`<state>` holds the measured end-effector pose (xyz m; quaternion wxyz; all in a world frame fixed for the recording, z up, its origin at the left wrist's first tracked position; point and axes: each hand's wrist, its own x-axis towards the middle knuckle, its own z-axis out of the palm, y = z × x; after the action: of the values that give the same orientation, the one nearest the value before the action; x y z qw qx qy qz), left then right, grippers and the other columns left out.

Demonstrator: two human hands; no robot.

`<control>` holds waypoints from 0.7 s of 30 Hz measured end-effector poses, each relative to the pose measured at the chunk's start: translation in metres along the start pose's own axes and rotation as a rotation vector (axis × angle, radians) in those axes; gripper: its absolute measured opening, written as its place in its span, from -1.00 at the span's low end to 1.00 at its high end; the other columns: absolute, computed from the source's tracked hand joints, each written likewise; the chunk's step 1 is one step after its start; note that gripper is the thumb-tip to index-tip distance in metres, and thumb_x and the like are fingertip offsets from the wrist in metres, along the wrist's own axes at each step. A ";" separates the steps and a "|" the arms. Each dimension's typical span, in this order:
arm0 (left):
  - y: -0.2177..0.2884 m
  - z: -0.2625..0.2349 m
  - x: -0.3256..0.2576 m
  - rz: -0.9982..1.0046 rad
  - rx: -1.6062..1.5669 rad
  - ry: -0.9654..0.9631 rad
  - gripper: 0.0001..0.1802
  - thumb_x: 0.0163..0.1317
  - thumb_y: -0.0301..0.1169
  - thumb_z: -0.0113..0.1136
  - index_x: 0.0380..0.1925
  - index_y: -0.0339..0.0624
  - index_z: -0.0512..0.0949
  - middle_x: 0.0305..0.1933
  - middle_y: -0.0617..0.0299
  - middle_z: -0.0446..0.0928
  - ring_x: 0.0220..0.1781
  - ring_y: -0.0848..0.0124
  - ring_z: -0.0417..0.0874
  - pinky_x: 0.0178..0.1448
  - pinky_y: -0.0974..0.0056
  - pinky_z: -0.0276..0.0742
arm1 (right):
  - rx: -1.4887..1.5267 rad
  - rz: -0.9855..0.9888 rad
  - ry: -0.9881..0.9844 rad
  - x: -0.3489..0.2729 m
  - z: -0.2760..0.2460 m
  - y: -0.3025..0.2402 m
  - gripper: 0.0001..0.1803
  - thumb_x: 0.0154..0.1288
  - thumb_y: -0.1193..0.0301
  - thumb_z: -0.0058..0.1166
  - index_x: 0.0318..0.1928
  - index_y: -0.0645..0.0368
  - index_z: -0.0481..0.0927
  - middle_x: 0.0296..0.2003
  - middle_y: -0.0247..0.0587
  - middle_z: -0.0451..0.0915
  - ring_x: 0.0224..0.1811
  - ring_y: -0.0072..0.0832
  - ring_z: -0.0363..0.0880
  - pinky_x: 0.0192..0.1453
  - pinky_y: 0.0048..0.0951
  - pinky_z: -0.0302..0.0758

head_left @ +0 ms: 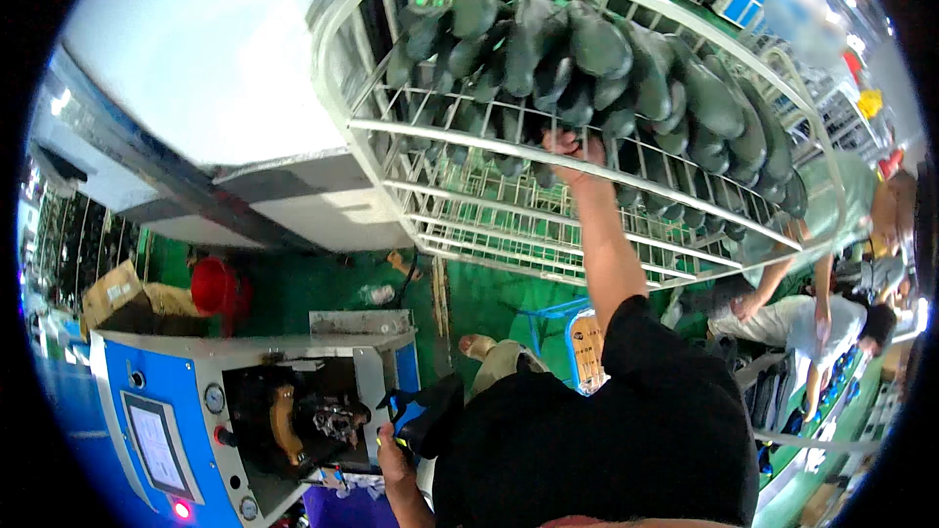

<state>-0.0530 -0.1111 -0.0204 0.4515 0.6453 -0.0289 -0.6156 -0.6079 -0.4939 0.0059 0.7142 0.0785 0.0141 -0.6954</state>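
Low at the left, my left hand (pixel 393 452) is closed on a black and blue shoe upper (pixel 430 418), held beside the opening of a blue and white machine (pixel 147 386). My right arm stretches up and away to a white wire rack (pixel 469 142). At the rack's near bars, my right hand (pixel 577 150) has its fingers curled in below a row of dark, sole-shaped shoe pieces (pixel 599 44). What those fingers grip, if anything, is hidden by the bars and the dark pieces.
The machine has a screen (pixel 156 440), gauges and a metal clamp (pixel 337 420) inside. A blue-framed stool (pixel 587 352) stands below the rack. Behind the machine are a red bucket (pixel 217 286) and a cardboard box (pixel 112 293). Another person (pixel 822 323) works at the right.
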 end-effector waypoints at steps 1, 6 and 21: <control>0.002 0.002 -0.005 -0.008 0.066 0.073 -0.44 0.40 0.01 0.24 0.05 -0.32 0.58 0.02 0.10 0.65 -0.01 0.27 0.69 0.13 0.15 0.59 | -0.028 -0.106 0.113 0.008 0.003 0.001 -0.52 0.51 0.06 -0.04 0.11 0.24 0.43 -0.25 -0.10 0.51 -0.41 -0.38 0.50 -0.33 -0.39 0.52; -0.034 -0.042 -0.042 -0.063 -0.112 0.270 -0.57 0.39 -0.11 0.26 -0.02 -0.27 0.64 -0.11 0.26 0.60 -0.11 0.40 0.59 -0.02 0.23 0.49 | -0.360 -0.223 0.336 -0.037 -0.020 0.019 -0.68 0.54 0.22 -0.01 0.01 0.25 0.52 -0.38 -0.22 0.43 -0.44 -0.46 0.26 -0.42 -0.45 0.26; -0.240 -0.317 -0.218 0.634 -0.367 1.067 -0.82 0.19 -0.41 0.42 -0.38 -0.26 0.60 0.55 -0.04 0.30 0.42 0.23 0.46 0.45 0.15 0.33 | -1.379 0.770 -0.239 -0.192 -0.015 0.485 -0.72 0.55 0.33 0.07 0.13 0.19 0.58 -0.32 -0.34 0.57 -0.35 -0.56 0.46 -0.27 -0.49 0.39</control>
<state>0.0299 0.3339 -0.0536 0.6668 0.7350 0.1160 -0.0420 -0.1303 -0.2914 0.0607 0.7886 -0.4565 0.3362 -0.2382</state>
